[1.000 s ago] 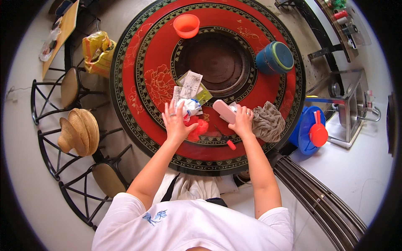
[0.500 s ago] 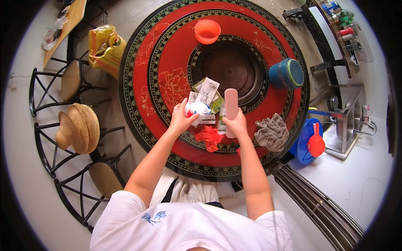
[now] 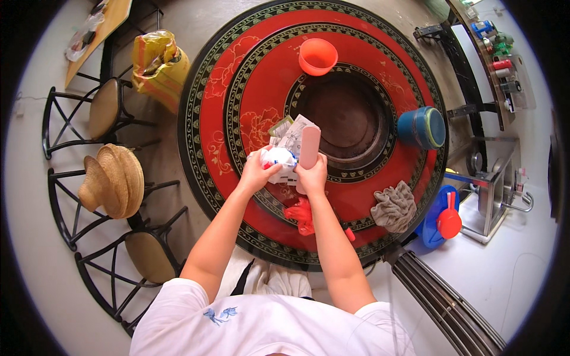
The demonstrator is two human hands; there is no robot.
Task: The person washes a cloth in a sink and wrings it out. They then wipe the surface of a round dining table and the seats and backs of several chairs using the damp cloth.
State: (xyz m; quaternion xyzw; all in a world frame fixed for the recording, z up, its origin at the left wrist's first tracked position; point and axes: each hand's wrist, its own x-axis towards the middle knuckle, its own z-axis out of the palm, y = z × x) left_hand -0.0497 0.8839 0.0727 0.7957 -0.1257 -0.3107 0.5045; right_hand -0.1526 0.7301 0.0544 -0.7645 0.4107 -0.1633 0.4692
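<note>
Over the near part of a round red table [image 3: 243, 121] with black patterned bands, my two hands are close together. My left hand [image 3: 255, 173] is closed on a crumpled white plastic wrapper [image 3: 278, 156] with blue and red marks. In my right hand [image 3: 313, 175] is a long pink case [image 3: 309, 145] with rounded ends, held upright beside the wrapper; the right thumb reaches to the wrapper's edge. Behind the wrapper, printed papers [image 3: 293, 137] fan out, partly hidden. A crumpled red plastic bag [image 3: 301, 215] lies on the table below my hands.
A grey cloth [image 3: 394, 207] lies at the table's right. An orange-red bowl [image 3: 317, 57] stands at the far side and a blue-green canister [image 3: 422, 127] at right. Left of the table are chairs, straw hats [image 3: 119, 181] and a yellow sack [image 3: 157, 71]. A dark ribbed post [image 3: 442, 291] stands lower right.
My right hand has moved left with the pink case, up against the wrapper in my left hand. The whole view has shifted slightly, so the table sits farther right and lower.
</note>
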